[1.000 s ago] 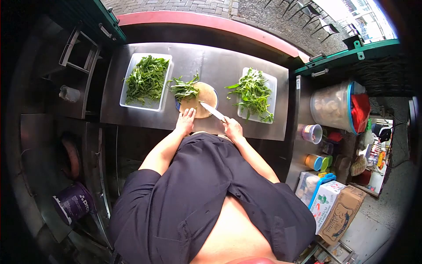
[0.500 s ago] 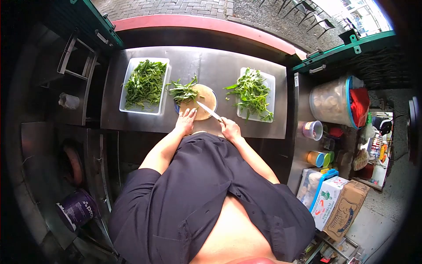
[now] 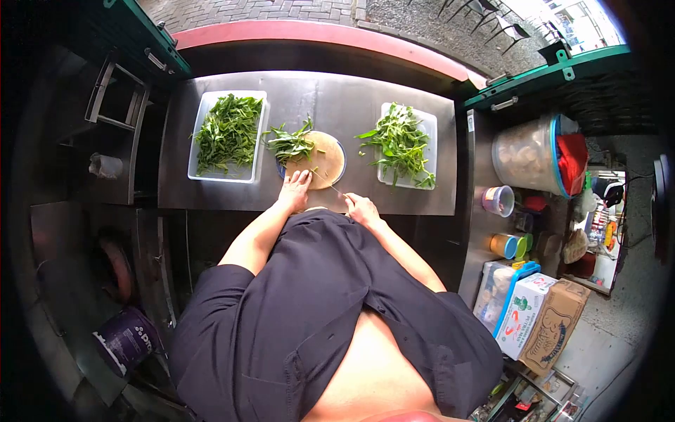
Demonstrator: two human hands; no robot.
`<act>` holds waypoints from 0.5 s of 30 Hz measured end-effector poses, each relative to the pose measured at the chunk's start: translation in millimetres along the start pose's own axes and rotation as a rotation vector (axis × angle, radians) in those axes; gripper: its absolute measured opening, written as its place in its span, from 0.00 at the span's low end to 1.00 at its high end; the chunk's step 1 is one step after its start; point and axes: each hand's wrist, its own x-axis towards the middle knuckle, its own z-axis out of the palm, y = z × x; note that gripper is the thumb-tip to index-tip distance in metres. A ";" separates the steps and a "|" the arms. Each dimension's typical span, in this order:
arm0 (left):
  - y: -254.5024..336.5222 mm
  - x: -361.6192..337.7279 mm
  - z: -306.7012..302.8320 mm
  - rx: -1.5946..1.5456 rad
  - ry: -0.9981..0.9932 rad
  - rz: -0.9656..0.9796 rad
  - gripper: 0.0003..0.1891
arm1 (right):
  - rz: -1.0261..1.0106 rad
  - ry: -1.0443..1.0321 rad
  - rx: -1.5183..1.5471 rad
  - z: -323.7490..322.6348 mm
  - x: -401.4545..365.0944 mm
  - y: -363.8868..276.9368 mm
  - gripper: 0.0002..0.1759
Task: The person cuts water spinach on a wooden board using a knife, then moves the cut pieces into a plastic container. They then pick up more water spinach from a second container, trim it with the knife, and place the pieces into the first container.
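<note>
A knife (image 3: 332, 186) is in my right hand (image 3: 362, 209), its fingers wrapped round the handle at the front edge of the round cutting board (image 3: 329, 149). Its blade shows thin and edge-on, the tip close to my left fingertips. My left hand (image 3: 296, 188) rests at the board's near left edge, fingers stretched forward and slightly apart. Small green pieces lie by the fingertips; whether they pin one is too small to tell. Beyond that hand, a bunch of cut leafy greens (image 3: 290, 145) covers the board's left part and hangs over its rim.
On the steel table (image 3: 351, 98), a clear plastic tub (image 3: 260, 133) of cut greens stands left, another tub (image 3: 430, 141) with longer leafy stems right. A side counter to the right carries a large container (image 3: 524, 155), jars and a cardboard box (image 3: 555, 327). A purple bucket (image 3: 128, 340) sits lower left.
The knife has turned from showing its broad blade to edge-on, and its tip has come down nearer my left fingertips. My right hand shifted slightly left. The view moved a little.
</note>
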 end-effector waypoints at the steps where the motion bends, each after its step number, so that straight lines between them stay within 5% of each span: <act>1: 1.5 -1.1 -11.8 -0.009 -0.094 -0.011 0.41 | -0.006 0.000 -0.006 0.8 -0.2 -1.5 0.16; 15: 5.7 8.0 -15.1 0.117 -0.105 0.029 0.41 | 0.150 -0.085 0.016 11.9 -18.9 7.2 0.20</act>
